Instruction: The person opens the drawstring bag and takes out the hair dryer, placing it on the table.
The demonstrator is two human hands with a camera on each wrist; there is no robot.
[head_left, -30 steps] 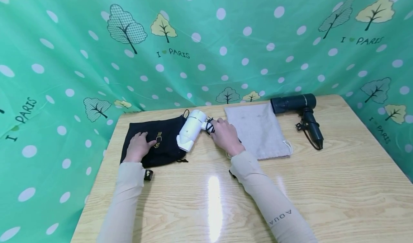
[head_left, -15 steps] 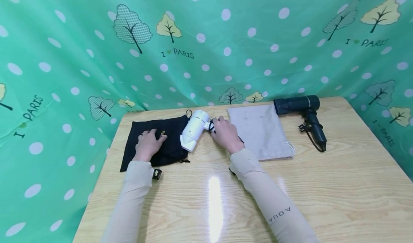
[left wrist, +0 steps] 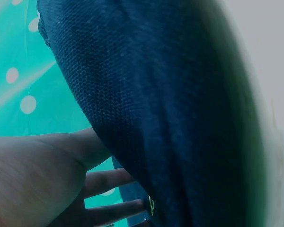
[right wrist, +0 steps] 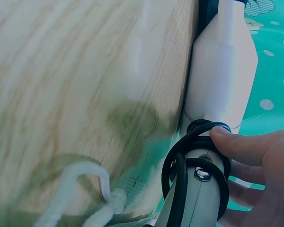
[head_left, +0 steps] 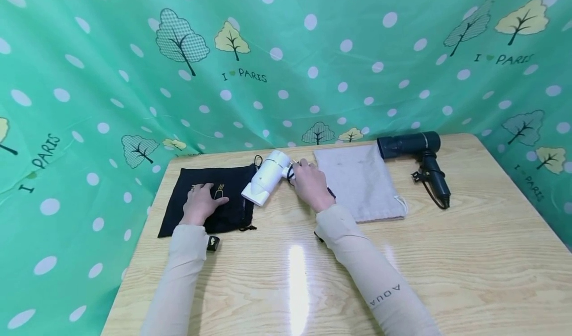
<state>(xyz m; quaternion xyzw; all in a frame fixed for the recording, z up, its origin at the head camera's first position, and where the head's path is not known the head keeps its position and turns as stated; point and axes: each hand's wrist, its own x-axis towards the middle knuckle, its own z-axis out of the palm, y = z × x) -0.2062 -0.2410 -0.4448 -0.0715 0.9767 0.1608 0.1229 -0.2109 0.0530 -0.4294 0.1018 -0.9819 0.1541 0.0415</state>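
My right hand grips the handle of a white hair dryer, whose black cord is looped round that handle. In the right wrist view my thumb presses on the cord. The dryer's nozzle end points down-left and overlaps the right edge of a black drawstring bag. On that bag lies my left hand, thumb spread toward its yellow print. The left wrist view shows fairly straight fingers against the dark cloth, their tips partly hidden.
A light grey drawstring bag lies just right of my right hand. Beyond it rests a dark hair dryer with its cord along the handle. A green polka-dot curtain hangs behind the wooden table.
The black bag has slid a little left along with my left hand. The white dryer's nozzle has swung slightly up and left, while my right hand keeps hold of the handle.
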